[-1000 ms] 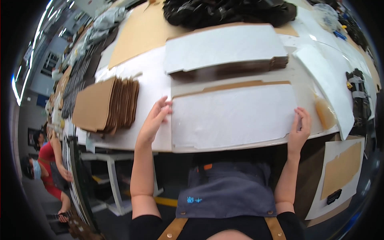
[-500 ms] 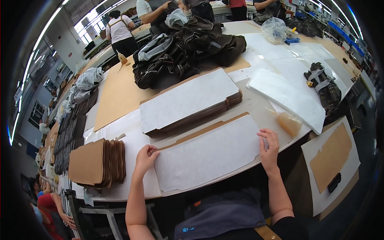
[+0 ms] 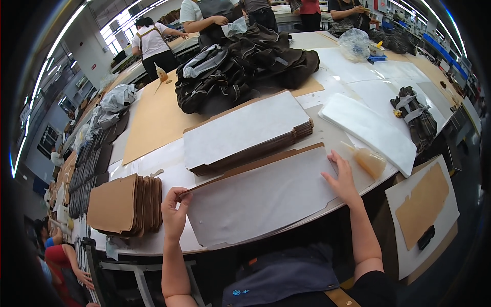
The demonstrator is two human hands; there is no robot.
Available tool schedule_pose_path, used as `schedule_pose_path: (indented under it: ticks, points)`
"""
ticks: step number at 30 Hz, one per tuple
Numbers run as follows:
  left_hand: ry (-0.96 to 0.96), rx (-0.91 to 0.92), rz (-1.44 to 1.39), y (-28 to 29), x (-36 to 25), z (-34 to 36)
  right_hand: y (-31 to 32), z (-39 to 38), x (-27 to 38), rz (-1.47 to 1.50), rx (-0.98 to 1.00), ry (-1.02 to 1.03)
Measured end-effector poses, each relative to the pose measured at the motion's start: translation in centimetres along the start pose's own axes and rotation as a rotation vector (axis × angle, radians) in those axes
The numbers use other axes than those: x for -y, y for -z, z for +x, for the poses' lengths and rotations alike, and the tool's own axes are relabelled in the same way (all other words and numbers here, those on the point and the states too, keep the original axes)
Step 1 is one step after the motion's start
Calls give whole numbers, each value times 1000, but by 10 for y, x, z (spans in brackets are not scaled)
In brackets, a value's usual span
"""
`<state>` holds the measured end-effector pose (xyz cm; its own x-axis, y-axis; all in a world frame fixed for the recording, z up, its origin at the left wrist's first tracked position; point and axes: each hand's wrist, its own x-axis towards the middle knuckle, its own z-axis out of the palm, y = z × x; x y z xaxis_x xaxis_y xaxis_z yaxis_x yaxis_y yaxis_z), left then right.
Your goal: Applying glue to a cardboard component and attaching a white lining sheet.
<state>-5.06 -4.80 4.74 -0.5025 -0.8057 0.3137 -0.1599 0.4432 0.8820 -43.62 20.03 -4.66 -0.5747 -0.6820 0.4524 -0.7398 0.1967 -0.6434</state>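
Observation:
In front of me on the table lies a long panel (image 3: 261, 197), white on its upper face with a brown strip along the far edge. My left hand (image 3: 175, 204) pinches its far left corner and holds that end slightly raised. At the other end, my right hand (image 3: 341, 179) has its fingers apart, with the thumb by the panel's right edge. Just beyond lies a stack of similar panels (image 3: 248, 130), white on top with brown layered edges. Left of my left hand stands a pile of brown rounded pieces (image 3: 113, 202).
A squeeze bottle with amber contents (image 3: 369, 162) lies near the right edge, beside a white slab (image 3: 368, 130). A dark cloth heap (image 3: 245, 66) sits behind the stack. A dark bundle (image 3: 414, 115) lies farther right. Several people work beyond the table.
My left hand has shifted left and lifted the panel's left end a little. The fingers of my right hand have spread at the other end.

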Motion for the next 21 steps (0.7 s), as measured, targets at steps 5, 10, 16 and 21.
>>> schedule_pose_path:
  ticks: [5,10,16,21]
  points:
    - [-148,-215,-91,9,3,-2,-6,6,4,360,35,-210]
    - [-150,-310,-93,16,30,-2,-4,10,17,438,242,-278]
    - [-107,-394,-110,30,53,-2,-9,16,24,204,339,-147]
    - [242,-223,-78,42,76,-19,-20,16,20,377,301,-269]
